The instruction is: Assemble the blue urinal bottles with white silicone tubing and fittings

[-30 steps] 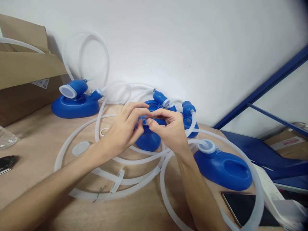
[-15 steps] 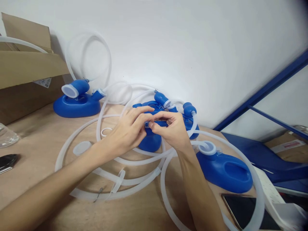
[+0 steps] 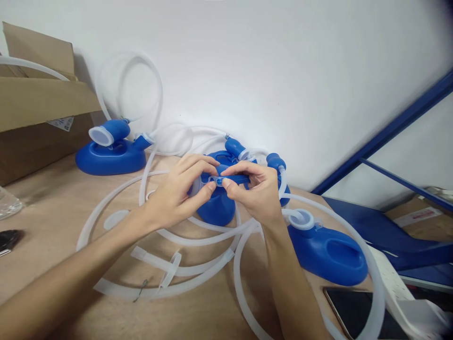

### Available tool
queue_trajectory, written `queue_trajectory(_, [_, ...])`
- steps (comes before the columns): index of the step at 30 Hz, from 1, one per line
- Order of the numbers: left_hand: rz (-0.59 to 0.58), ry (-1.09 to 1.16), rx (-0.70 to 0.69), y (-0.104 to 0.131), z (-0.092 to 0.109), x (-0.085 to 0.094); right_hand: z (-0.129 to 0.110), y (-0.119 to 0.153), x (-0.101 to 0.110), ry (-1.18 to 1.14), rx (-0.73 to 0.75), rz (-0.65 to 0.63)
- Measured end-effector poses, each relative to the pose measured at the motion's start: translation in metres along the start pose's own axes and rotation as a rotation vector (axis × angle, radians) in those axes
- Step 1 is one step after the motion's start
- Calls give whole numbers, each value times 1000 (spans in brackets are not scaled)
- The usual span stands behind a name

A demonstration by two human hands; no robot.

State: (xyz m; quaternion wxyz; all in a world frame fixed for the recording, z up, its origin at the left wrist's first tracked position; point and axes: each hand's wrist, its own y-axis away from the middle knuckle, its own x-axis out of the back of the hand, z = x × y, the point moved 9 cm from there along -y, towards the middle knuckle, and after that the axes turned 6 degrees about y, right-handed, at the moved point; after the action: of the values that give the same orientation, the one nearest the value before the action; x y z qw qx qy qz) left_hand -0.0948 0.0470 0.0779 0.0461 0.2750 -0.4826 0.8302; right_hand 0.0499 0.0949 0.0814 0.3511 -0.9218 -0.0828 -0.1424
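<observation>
apparently the work is about midway: in the middle of the frame the left hand (image 3: 180, 186) and right hand (image 3: 261, 191) meet over a blue piece (image 3: 240, 179), with a small clear tab (image 3: 219, 181) on its near edge. both hands are closed in a light pinch on the blue piece, index fingers on top, thumbs at either end of the tab; whether the tab is fully seated i cannot tell. just below the hands shows a rounded blue body (image 3: 215, 212), and whether it joins the held piece is hidden

as for what looks done, the blue bottle (image 3: 109, 160) at left carries a blue cup (image 3: 118, 130) with a hose (image 3: 161, 89) looping up, and the bottle at right (image 3: 329, 255) has a tube running to its pale mouth. seemingly left over are a clear disc (image 3: 116, 219) at centre left, a clear strap (image 3: 171, 269) around a hose in the lower middle, and a small metal clip (image 3: 141, 289) near it

as for writing, the cardboard box (image 3: 46, 146) at left bears a white label (image 3: 62, 123), and the carton (image 3: 421, 217) at right a pale strip with reddish print; both are too small to read, and no brand can be made out
</observation>
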Motion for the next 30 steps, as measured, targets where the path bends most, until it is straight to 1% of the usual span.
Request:
queue_trajectory(3, [17, 126, 61, 0, -6, 2, -2, 0, 2, -4, 24, 3])
queue_trajectory(5, [-9, 140, 108, 0, -13, 0, -1, 0, 2, 12, 33, 6])
queue_trajectory(8, [-112, 108, 159, 1, -19, -8, -2, 0, 1, 46, 37, -2])
queue_trajectory(10, [-187, 95, 166, 0, -20, -13, -2, 1, 0, 63, 38, -12])
queue_trajectory(12, [-244, 92, 145, -1, -16, -16, -4, 2, -1, 76, 47, -22])
queue_trajectory(14, [-277, 92, 108, -1, -12, -18, -5, 2, -1, 87, 58, -26])
queue_trajectory(17, [-295, 93, 70, -1, -9, -18, -6, 3, -2, 100, 66, -27])
queue_trajectory(20, [-315, 102, 74, -1, -10, -17, -5, 3, -1, 112, 63, -25])
queue_trajectory(25, [-334, 119, 124, -2, -13, -16, -6, 4, -1, 115, 58, -37])
queue_trajectory(30, [-293, 108, 176, -3, -18, -14, -9, 5, -3, 150, 87, -34])
